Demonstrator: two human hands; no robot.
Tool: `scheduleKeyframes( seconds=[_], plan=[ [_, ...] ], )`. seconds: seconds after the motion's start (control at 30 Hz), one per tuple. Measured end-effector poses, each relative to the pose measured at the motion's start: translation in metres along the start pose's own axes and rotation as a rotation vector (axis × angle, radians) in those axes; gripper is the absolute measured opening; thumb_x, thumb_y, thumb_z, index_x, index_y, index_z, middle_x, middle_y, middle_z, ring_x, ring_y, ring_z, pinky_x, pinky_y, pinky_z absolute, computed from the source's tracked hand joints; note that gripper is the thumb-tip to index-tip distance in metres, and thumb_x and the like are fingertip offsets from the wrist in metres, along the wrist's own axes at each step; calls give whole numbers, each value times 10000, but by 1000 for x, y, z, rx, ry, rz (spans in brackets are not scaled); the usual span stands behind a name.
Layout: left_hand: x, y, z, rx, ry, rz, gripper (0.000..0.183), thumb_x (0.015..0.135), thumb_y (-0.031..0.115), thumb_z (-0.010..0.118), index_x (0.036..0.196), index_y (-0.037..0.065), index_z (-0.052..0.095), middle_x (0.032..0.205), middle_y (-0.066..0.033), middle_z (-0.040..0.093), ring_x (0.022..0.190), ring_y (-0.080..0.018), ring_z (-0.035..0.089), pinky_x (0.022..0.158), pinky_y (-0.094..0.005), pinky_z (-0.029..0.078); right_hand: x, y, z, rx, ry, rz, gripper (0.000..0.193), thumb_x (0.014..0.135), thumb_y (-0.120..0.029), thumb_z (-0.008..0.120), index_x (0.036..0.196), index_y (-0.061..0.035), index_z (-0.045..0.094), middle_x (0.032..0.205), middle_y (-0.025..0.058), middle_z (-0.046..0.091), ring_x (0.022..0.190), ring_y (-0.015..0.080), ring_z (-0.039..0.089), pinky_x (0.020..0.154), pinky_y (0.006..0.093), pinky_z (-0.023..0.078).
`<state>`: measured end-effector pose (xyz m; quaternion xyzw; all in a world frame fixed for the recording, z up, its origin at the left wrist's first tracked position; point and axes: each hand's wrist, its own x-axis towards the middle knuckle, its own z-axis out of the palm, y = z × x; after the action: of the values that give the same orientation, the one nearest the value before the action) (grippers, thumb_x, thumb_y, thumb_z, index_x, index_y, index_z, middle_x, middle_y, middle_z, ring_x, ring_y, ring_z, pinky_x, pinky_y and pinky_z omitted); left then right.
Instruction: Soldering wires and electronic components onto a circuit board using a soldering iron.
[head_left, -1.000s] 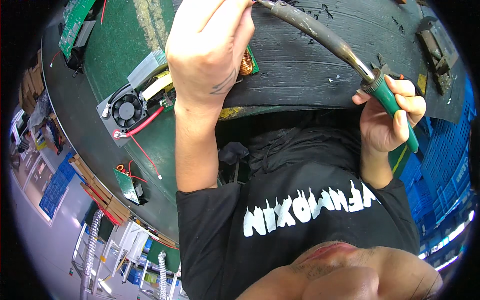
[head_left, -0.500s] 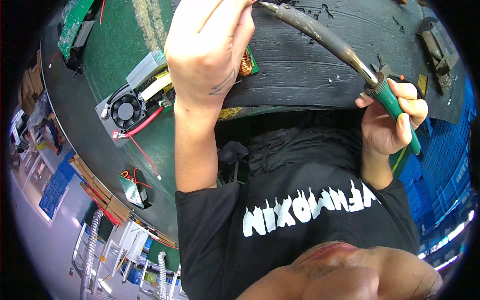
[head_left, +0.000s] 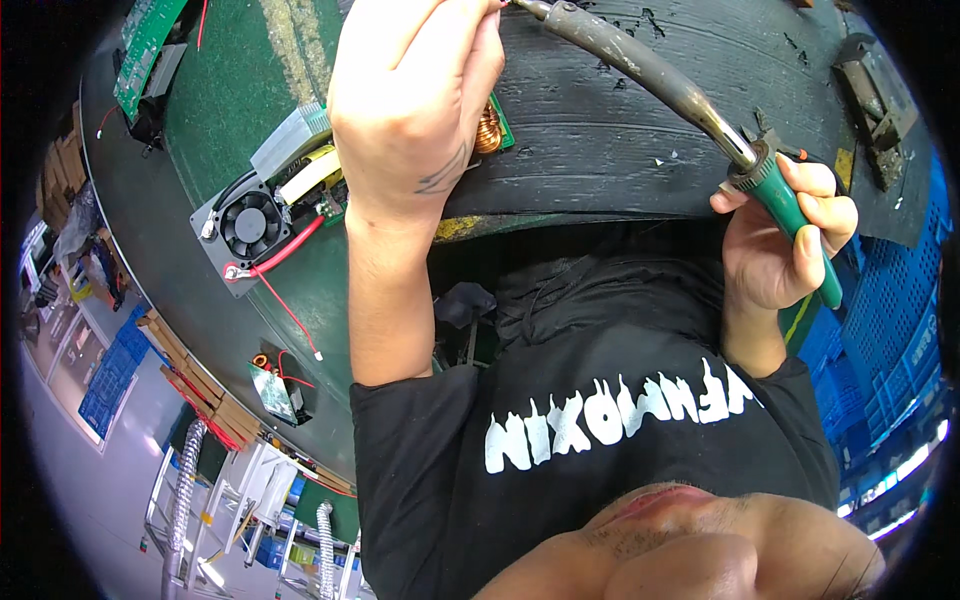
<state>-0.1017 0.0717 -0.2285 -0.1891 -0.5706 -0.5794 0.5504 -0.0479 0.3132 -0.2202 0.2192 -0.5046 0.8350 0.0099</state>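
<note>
My right hand (head_left: pixel 785 240) is closed round the green handle of a soldering iron (head_left: pixel 660 70), whose shaft slants up and left. Its tip lies right by the fingertips of my left hand (head_left: pixel 410 100), at the top edge of the view. Those left fingers are pinched together; a speck of red shows at their tips, but what they hold is cut off or hidden. Partly behind the left hand is a green circuit board with a copper coil (head_left: pixel 490 130). Left of my wrist lies a circuit assembly with a black fan (head_left: pixel 248 226), a red wire and a yellow-wrapped part.
Black matting (head_left: pixel 600 170) covers the bench under the iron. A metal block-like stand (head_left: pixel 875 100) is at the right, blue crates (head_left: pixel 895 310) beyond it. A long dark belt-like surface (head_left: pixel 180 260) at left bears a small board (head_left: pixel 275 392); another green board (head_left: pixel 148 50) stands at upper left.
The small board on the dark surface at left has shifted a little right and toward me. The iron's tip and my left hand have moved very slightly left; both grips are unchanged.
</note>
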Motion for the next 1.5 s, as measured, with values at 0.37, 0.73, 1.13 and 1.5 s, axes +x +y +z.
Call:
scheduleKeyframes(
  seconds=[0.37, 0.73, 1.13, 1.5],
  plan=[
    [-1, 0, -1, 8, -6, 13, 146, 661, -85, 671, 800, -72, 626, 983, -200, 648, 709, -249, 587, 639, -299, 487, -2, 3, -1, 7, 9, 9, 222, 860, -142, 449, 1047, -21, 455, 1088, 255, 515, 741, 387, 650, 588, 425, 591],
    [-1, 2, -3, 10, -21, -21, 148, 669, -78, 669, 808, -62, 620, 987, -206, 644, 711, -259, 585, 645, -304, 486, -2, 5, -4, 26, -2, 17, 203, 867, -135, 442, 1037, -25, 461, 1084, 244, 531, 758, 382, 655, 605, 428, 598],
    [-1, 4, -4, 13, -25, -40, 142, 674, -73, 669, 806, -57, 618, 991, -204, 643, 707, -255, 585, 641, -302, 486, -2, 4, 0, 45, 41, 30, 193, 881, -154, 449, 1024, -25, 462, 1082, 254, 536, 741, 388, 656, 583, 412, 599],
    [0, 7, -2, 62, -70, -56, 154, 655, -76, 673, 798, -45, 623, 985, -188, 647, 718, -249, 590, 645, -304, 488, -7, -19, -5, 32, 133, 91, 216, 863, -220, 471, 996, -52, 504, 1079, 202, 531, 800, 369, 636, 572, 399, 565]
  ],
)
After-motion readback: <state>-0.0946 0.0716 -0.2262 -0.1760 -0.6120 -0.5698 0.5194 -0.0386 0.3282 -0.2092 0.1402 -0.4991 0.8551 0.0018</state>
